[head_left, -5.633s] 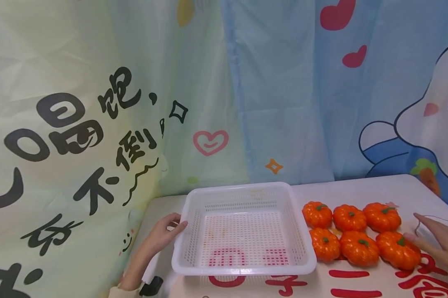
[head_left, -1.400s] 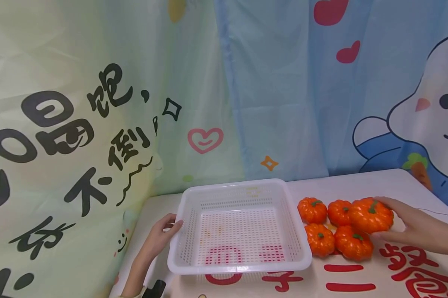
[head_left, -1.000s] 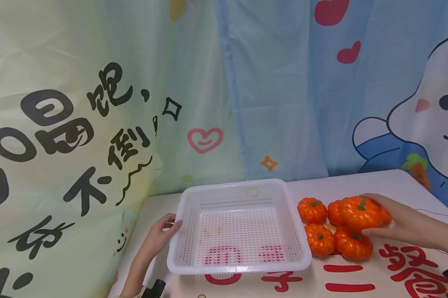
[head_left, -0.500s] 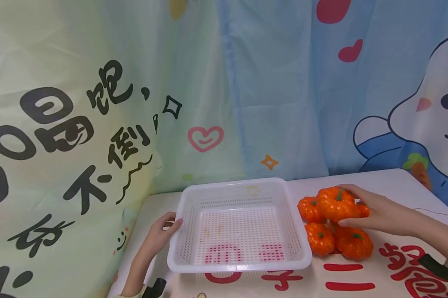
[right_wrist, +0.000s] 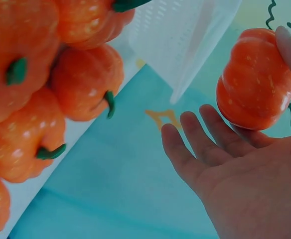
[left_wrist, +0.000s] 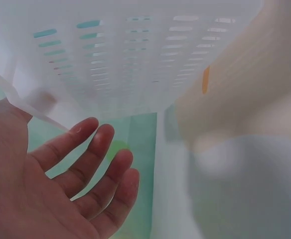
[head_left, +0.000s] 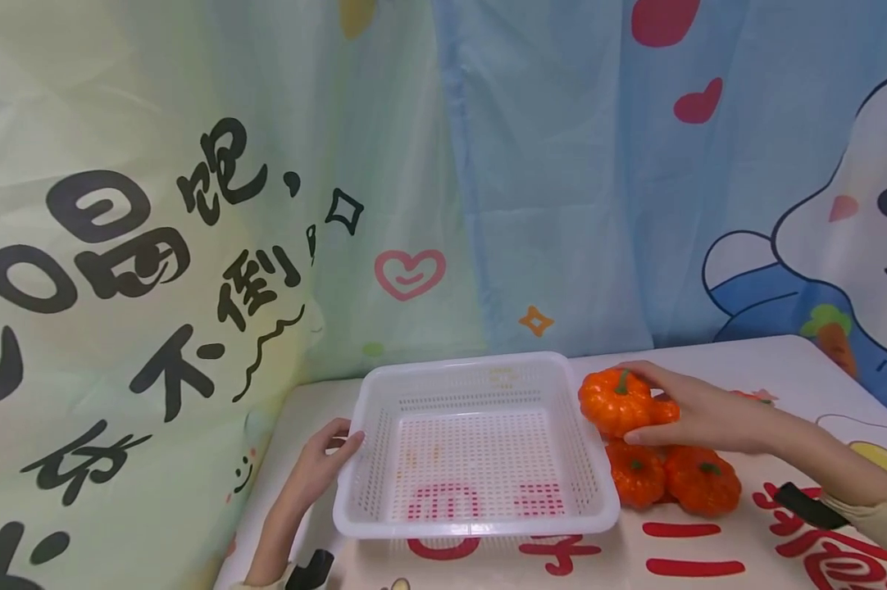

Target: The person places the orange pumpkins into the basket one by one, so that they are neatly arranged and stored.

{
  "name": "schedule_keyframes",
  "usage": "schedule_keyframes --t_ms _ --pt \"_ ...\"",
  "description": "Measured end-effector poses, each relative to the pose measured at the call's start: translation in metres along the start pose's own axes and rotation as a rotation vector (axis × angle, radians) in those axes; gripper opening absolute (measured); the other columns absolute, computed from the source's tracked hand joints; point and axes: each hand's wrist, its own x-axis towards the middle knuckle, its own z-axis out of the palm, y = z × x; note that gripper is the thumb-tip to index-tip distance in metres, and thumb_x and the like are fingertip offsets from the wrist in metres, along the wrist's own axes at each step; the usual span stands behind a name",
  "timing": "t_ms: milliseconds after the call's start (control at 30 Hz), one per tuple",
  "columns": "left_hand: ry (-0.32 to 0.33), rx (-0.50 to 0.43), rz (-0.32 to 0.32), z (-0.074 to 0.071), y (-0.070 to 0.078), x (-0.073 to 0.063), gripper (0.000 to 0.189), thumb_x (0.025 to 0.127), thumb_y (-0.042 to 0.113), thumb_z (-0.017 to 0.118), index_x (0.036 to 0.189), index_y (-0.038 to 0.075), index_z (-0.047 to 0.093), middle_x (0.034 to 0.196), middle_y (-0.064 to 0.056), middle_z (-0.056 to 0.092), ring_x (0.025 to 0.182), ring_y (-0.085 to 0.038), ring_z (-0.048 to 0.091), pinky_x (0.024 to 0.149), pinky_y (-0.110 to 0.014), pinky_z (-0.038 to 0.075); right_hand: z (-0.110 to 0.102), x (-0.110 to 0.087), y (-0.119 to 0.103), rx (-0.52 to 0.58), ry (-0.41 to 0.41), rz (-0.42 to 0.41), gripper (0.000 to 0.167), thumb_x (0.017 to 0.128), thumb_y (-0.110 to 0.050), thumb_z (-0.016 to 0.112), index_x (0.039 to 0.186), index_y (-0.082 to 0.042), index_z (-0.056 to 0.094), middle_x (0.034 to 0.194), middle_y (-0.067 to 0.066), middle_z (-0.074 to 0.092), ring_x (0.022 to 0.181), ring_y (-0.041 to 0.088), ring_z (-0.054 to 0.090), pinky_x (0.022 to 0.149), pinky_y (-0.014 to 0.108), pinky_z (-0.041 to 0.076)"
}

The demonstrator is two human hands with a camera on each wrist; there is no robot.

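My left hand [head_left: 318, 463] holds the left rim of a white plastic basket [head_left: 480, 530], thumb on the rim. Fingers [left_wrist: 120, 172] show under the basket's outer wall in the left wrist view. My right hand [head_left: 698, 414] grips a small orange pumpkin with a green stem [head_left: 613, 401], thumb on one side and fingers on the other. That pumpkin is beside the basket's right rim, overlapping the back-row pumpkins in the head view. Two more pumpkins sit in front, one near the basket [head_left: 635, 475] and one to its right [head_left: 703, 482]. The right hand and forearm partly hide the back row.
Several pumpkins, one of them a nearby pumpkin [right_wrist: 88, 82], crowd the left of the right wrist view. A cloth with red lettering [head_left: 694, 567] covers the table's front. A printed curtain [head_left: 547, 205] hangs behind and along the left side.
My right hand has taken the front-right pumpkin from the group, lifted it and carried it left above the others to the basket's right rim. The left hand has stayed on the basket.
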Motion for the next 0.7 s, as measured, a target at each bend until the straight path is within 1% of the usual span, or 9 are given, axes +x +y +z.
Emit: schedule_keyframes --t_ms 33,100,233,333,400,467,567,633,700 --pt "0.003 0.001 0.004 0.0 0.0 0.0 0.029 0.097 0.034 0.066 0.117 0.014 0.066 0.114 -0.009 0.067 0.102 -0.023 0.064 0.075 -0.03 0.055 0.0 0.003 -0.003 0.02 -0.016 0.005 0.091 0.085 -0.045 0.077 0.155 -0.02 0.024 0.152 0.024 0.039 0.131 0.046 0.046 0.081 0.055 0.06" --pt "0.008 0.002 0.012 -0.001 0.001 0.001 0.028 0.097 0.033 0.067 0.117 0.013 0.067 0.114 -0.009 0.068 0.101 -0.022 0.064 0.075 -0.03 0.055 0.0 0.008 -0.008 0.026 -0.03 -0.005 0.089 0.085 -0.045 0.076 0.154 -0.021 0.026 0.152 0.023 0.04 0.132 0.046 0.045 0.083 0.057 0.059" --pt "0.009 -0.013 0.008 -0.001 0.002 0.001 0.027 0.097 0.032 0.067 0.116 0.013 0.067 0.113 -0.008 0.068 0.1 -0.019 0.065 0.076 -0.028 0.053 0.0 0.017 -0.018 -0.019 -0.026 -0.036 0.089 0.085 -0.048 0.077 0.154 -0.022 0.028 0.151 0.021 0.044 0.133 0.045 0.045 0.087 0.064 0.054" --pt "0.01 -0.022 0.001 0.0 0.001 0.0 0.027 0.097 0.033 0.066 0.117 0.014 0.067 0.113 -0.008 0.068 0.1 -0.019 0.064 0.077 -0.029 0.053 0.002 0.023 -0.027 -0.037 -0.022 -0.039 0.091 0.084 -0.051 0.077 0.155 -0.021 0.028 0.15 0.02 0.045 0.132 0.043 0.047 0.088 0.064 0.054" --pt "0.014 -0.026 0.002 0.0 0.0 -0.001 0.028 0.097 0.032 0.066 0.118 0.013 0.067 0.114 -0.008 0.068 0.101 -0.02 0.064 0.078 -0.03 0.053 0.003 0.028 -0.031 -0.034 -0.026 -0.038 0.092 0.083 -0.051 0.077 0.155 -0.021 0.028 0.15 0.019 0.045 0.132 0.042 0.047 0.088 0.059 0.056" --pt "0.015 -0.029 0.002 0.0 0.001 -0.001 0.028 0.097 0.032 0.066 0.118 0.013 0.067 0.115 -0.008 0.068 0.102 -0.021 0.064 0.078 -0.031 0.054 0.004 0.032 -0.035 -0.017 -0.035 -0.032 0.092 0.083 -0.051 0.077 0.154 -0.021 0.028 0.151 0.019 0.043 0.129 0.041 0.049 0.082 0.052 0.059" --pt "0.011 -0.029 0.004 0.0 0.002 0.0 0.028 0.097 0.032 0.066 0.118 0.013 0.067 0.116 -0.008 0.068 0.103 -0.021 0.064 0.079 -0.031 0.053 0.008 0.038 -0.039 -0.014 -0.035 -0.05 0.093 0.083 -0.05 0.078 0.155 -0.018 0.028 0.151 0.02 0.043 0.129 0.041 0.049 0.082 0.051 0.06" --pt "0.009 -0.026 0.003 0.0 0.003 0.0 0.028 0.097 0.033 0.066 0.117 0.013 0.067 0.115 -0.008 0.068 0.103 -0.021 0.064 0.079 -0.03 0.053 0.01 0.042 -0.042 -0.017 -0.032 -0.059 0.094 0.083 -0.051 0.078 0.155 -0.015 0.028 0.151 0.02 0.044 0.13 0.041 0.048 0.086 0.054 0.058" --pt "0.007 -0.026 0.002 0.0 0.004 -0.001 0.028 0.097 0.032 0.066 0.117 0.012 0.067 0.115 -0.008 0.068 0.103 -0.022 0.064 0.078 -0.03 0.053 0.013 0.046 -0.046 -0.032 -0.024 -0.077 0.095 0.082 -0.052 0.077 0.154 -0.013 0.028 0.15 0.018 0.047 0.134 0.04 0.046 0.095 0.059 0.053"
